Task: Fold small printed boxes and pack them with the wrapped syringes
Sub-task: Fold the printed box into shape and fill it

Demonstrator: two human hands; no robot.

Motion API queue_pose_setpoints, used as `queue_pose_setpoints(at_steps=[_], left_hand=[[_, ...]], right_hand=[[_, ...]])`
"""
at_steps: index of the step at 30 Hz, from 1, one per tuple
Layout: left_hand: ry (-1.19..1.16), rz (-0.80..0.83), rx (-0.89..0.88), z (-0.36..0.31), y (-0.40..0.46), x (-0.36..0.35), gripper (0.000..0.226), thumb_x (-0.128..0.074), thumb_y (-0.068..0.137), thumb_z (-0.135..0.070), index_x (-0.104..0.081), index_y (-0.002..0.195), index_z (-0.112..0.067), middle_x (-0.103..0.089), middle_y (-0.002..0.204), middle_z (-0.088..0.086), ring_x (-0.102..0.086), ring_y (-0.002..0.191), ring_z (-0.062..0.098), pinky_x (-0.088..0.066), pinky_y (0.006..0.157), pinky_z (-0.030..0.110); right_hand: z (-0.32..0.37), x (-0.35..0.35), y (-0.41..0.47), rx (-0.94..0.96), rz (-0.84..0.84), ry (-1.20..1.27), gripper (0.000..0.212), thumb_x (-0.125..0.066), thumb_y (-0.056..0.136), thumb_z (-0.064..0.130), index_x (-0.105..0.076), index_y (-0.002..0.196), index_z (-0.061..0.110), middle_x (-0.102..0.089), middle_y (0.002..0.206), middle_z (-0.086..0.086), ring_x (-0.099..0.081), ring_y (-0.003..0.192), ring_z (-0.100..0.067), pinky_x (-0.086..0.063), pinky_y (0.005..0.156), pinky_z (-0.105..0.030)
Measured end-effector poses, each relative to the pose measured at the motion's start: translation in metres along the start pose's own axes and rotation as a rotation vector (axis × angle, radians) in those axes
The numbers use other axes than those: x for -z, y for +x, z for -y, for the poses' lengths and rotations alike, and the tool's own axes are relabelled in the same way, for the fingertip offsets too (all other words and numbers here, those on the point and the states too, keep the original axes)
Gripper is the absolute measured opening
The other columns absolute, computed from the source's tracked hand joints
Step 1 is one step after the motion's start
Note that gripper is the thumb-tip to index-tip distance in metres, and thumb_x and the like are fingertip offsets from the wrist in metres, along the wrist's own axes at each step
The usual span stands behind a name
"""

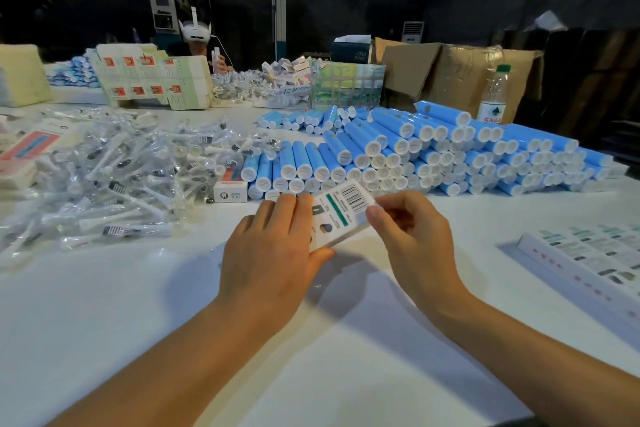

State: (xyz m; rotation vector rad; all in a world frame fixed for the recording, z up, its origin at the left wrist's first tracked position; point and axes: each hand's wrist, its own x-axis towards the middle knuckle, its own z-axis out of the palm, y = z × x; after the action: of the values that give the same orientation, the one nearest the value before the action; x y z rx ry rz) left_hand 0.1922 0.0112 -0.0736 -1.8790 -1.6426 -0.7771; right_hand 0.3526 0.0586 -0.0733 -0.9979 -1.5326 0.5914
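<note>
**A:** What am I holding?

**B:** A small printed box (pixel 341 210), just above the white table (pixel 346 340), near its middle. Your left hand (pixel 268 253) wraps its near end, thumb under. Your right hand (pixel 414 236) pinches the far corner, by the barcode.

**A:** Why two hands?

**B:** I think one keeps it steady while the other shapes it.

**A:** And the wrapped syringes (pixel 114 177)?

**B:** Piled on the left, close enough to grab. The blue tubes (pixel 415 152) sit behind.
</note>
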Motion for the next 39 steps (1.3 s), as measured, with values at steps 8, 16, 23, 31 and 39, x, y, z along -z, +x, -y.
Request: queue_pose_setpoints(at_steps=[8, 16, 23, 31, 39], left_hand=[[0.045, 0.008, 0.02, -0.004, -0.001, 0.0, 0.065, -0.08, 0.061, -0.039, -0.064, 0.107, 0.004, -0.063, 0.088, 0.015, -0.062, 0.073, 0.033, -0.051, 0.057, 0.036], [0.037, 0.004, 0.013, -0.002, -0.001, 0.001, 0.066, -0.083, 0.058, -0.036, -0.064, 0.106, 0.004, -0.064, 0.089, 0.015, -0.063, 0.073, 0.032, -0.052, 0.058, 0.035], [0.007, 0.058, 0.012, 0.008, -0.001, 0.004, 0.062, -0.081, 0.063, -0.035, -0.063, 0.109, 0.002, -0.064, 0.092, 0.013, -0.063, 0.075, 0.033, -0.052, 0.058, 0.038], [-0.129, 0.219, -0.197, 0.011, -0.004, 0.006, 0.044, -0.066, 0.077, -0.041, -0.064, 0.105, -0.007, -0.064, 0.095, 0.004, -0.062, 0.078, 0.025, -0.051, 0.066, 0.034], [-0.243, 0.215, -0.183, 0.005, -0.003, 0.009, 0.056, -0.04, 0.081, -0.049, -0.067, 0.111, -0.011, -0.069, 0.104, 0.002, -0.066, 0.091, 0.018, -0.051, 0.076, 0.027]], right_hand=[[0.0, -0.007, -0.008, 0.21, -0.067, -0.103, 0.021, -0.067, 0.083, -0.001, -0.062, 0.078, 0.019, -0.053, 0.071, 0.009, -0.049, 0.069, 0.002, -0.036, 0.062, -0.006], [-0.003, -0.008, -0.009, 0.271, -0.073, -0.117, 0.008, -0.067, 0.082, -0.003, -0.07, 0.083, 0.004, -0.053, 0.071, 0.009, -0.05, 0.068, 0.003, -0.036, 0.063, -0.006], [0.0, -0.004, -0.005, 0.231, 0.054, -0.139, 0.015, -0.067, 0.084, 0.006, -0.067, 0.098, 0.012, -0.054, 0.09, 0.009, -0.051, 0.077, -0.002, -0.039, 0.067, -0.008], [0.01, 0.017, 0.002, 0.441, 0.595, -0.482, 0.059, -0.063, 0.089, 0.028, -0.039, 0.142, 0.027, -0.041, 0.133, 0.015, -0.031, 0.121, -0.002, -0.023, 0.105, -0.016], [0.01, 0.094, -0.03, 0.455, 0.37, -1.029, 0.044, -0.059, 0.079, 0.045, -0.065, 0.12, 0.029, -0.065, 0.096, -0.001, -0.06, 0.082, -0.021, -0.045, 0.071, -0.031]])
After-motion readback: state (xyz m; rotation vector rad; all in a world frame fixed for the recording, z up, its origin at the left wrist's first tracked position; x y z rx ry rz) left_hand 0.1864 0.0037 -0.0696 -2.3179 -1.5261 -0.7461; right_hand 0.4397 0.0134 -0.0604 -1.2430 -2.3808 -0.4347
